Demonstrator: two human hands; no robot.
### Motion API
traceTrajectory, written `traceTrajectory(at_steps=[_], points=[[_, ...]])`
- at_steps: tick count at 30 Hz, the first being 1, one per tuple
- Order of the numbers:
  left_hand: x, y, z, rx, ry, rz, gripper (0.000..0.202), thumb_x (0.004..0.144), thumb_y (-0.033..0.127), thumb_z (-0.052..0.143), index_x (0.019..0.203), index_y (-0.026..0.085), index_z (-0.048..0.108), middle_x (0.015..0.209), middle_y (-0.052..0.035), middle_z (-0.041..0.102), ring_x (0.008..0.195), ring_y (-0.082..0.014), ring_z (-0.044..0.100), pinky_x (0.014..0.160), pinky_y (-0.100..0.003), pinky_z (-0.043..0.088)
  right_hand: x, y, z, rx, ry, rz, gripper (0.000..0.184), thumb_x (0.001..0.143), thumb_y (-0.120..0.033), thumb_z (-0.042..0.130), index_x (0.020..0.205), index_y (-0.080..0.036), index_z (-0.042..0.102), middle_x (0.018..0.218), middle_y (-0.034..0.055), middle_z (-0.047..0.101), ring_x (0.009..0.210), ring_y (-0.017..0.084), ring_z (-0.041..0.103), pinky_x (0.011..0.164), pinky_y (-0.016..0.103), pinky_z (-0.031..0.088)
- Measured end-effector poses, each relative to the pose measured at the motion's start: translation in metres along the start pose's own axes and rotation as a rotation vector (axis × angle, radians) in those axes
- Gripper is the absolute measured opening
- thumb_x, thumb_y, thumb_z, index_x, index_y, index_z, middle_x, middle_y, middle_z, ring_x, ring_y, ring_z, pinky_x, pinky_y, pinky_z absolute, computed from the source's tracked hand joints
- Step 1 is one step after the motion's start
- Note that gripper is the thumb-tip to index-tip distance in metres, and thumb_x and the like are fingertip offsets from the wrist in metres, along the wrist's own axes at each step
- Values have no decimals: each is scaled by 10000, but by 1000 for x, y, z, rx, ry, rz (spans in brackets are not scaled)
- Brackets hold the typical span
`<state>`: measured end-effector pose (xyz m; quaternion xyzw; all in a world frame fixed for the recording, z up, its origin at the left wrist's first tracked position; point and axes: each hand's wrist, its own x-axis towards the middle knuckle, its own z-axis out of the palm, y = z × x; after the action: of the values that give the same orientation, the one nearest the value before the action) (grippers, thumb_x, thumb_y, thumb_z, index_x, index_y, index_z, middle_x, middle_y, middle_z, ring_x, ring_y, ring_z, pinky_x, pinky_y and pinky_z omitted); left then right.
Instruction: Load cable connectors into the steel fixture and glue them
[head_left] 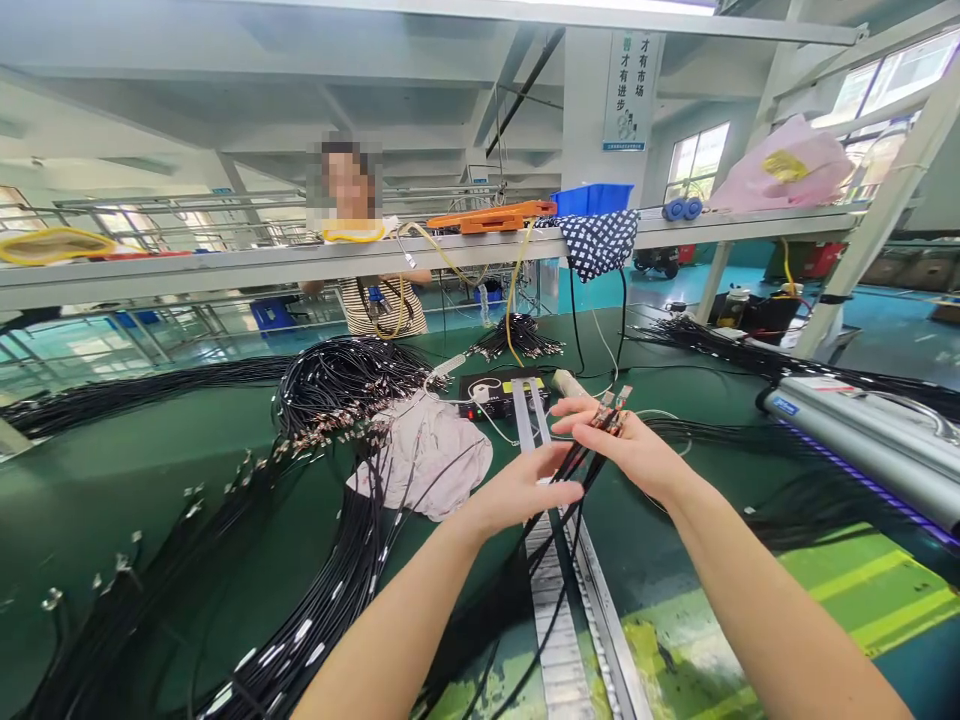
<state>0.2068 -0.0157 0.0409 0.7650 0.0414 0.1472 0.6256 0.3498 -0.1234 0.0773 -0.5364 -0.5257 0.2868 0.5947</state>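
My right hand point(637, 448) is closed around several black cables point(579, 478) just below their metal connector ends point(615, 402), which point up and away from me. Lower on the same bundle, my left hand point(521, 492) holds the cables loosely between its thumb and fingers; part of its fingers is hidden behind them. The cables run down toward me, over a metal rail point(551, 590) on the green table point(442, 570). Just past my hands is a black box point(487, 393) with a small red light.
A large coil of black cables point(349, 385) and a pale cloth point(431, 455) lie to the left. At right stands a silver lamp-like bar point(862, 440) with a violet glow. A shelf point(465, 245) crosses ahead, with a person point(386, 300) behind it.
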Motion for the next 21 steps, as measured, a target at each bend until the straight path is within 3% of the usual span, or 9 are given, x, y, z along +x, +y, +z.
traceTrajectory(at_steps=[3, 6, 8, 11, 14, 18, 21], points=[[29, 15, 16, -190, -151, -37, 445, 741, 566, 583, 812, 127, 590, 704, -49, 624, 647, -155, 594, 672, -290, 463, 1, -4, -8, 28, -53, 123, 331, 722, -433, 657, 987, -237, 678, 1243, 74, 550, 751, 172, 633, 513, 274, 499], [47, 11, 29, -227, -118, -87, 486, 697, 621, 586, 750, 142, 527, 527, 28, 526, 430, -74, 474, 469, -211, 392, 7, -10, -26, 143, 147, 15, 479, 730, -450, 654, 1172, -283, 573, 1280, 62, 543, 1074, 211, 572, 803, 325, 514], [52, 6, 35, -240, -76, -110, 479, 682, 610, 603, 731, 143, 515, 506, 44, 503, 409, -55, 446, 436, -188, 365, 14, -18, -37, 89, 228, -74, 488, 767, -490, 602, 1214, -304, 537, 1315, 38, 522, 1207, 201, 478, 989, 367, 402], [54, 3, 41, -269, -37, -132, 471, 668, 589, 626, 730, 133, 523, 520, 32, 521, 424, -57, 468, 449, -190, 385, 23, -30, -46, -226, 91, 29, 444, 790, -527, 550, 1127, -246, 622, 1194, 57, 616, 1161, 234, 518, 1049, 422, 319], [57, 7, 41, -308, 7, -116, 461, 680, 573, 629, 761, 130, 532, 561, 27, 535, 460, -60, 495, 497, -201, 420, 27, -35, -46, -439, 15, 72, 448, 777, -553, 535, 1030, -215, 683, 1132, 66, 649, 1109, 275, 551, 1031, 449, 333], [63, 14, 40, -312, 63, -76, 404, 742, 530, 606, 767, 132, 538, 565, 27, 533, 455, -61, 485, 479, -199, 397, 24, -29, -42, -527, 34, -32, 440, 764, -531, 557, 1102, -266, 650, 1261, 26, 571, 1194, 279, 484, 1035, 436, 340], [65, 20, 47, -302, 67, -56, 333, 822, 453, 554, 710, 139, 540, 512, 50, 484, 402, -41, 412, 421, -190, 313, 19, -21, -40, -530, -2, -77, 474, 755, -528, 570, 1164, -291, 610, 1302, 43, 535, 1190, 295, 489, 991, 459, 389]])
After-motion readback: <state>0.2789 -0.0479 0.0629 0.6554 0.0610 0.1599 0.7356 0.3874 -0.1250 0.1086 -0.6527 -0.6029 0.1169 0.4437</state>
